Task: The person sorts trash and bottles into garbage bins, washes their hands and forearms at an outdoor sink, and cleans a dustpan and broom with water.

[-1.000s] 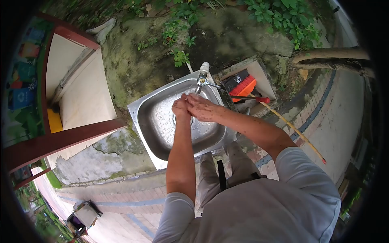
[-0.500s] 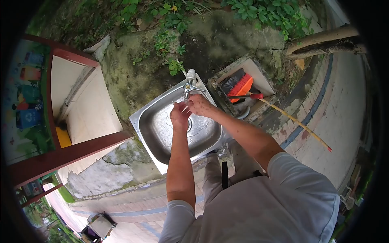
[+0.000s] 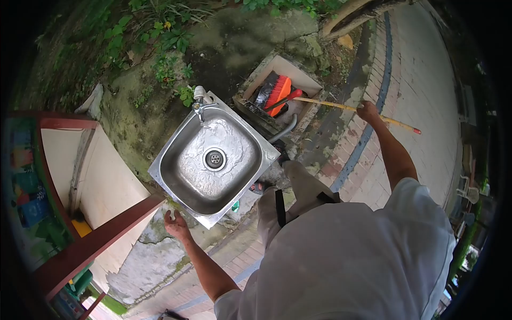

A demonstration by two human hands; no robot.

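A wet steel sink (image 3: 184, 181) with a round drain (image 3: 214, 159) lies between my hands, its tap (image 3: 199, 101) at the upper left corner. My left hand (image 3: 176, 224) is off the sink's lower left edge, fingers apart and holding nothing. To the right, my right hand (image 3: 368, 111) is beside the yellow broom handle (image 3: 330, 103), over its middle part; the fingers are bent, and whether they grip the handle is too small to tell. The orange broom head (image 3: 281, 96) with red bristles rests in a concrete basin (image 3: 308, 79).
A red-handled tool (image 3: 293, 95) lies across the broom head. A grey pipe (image 3: 285, 129) bends out near the basin. At the left stands a dark red frame (image 3: 101, 242) with a colourful panel. Plants (image 3: 173, 40) and a tree trunk (image 3: 352, 18) are at the top.
Both hands have left the sink and moved apart, my left hand toward the lower left and my right hand over to the broom handle. The view has turned to the right.
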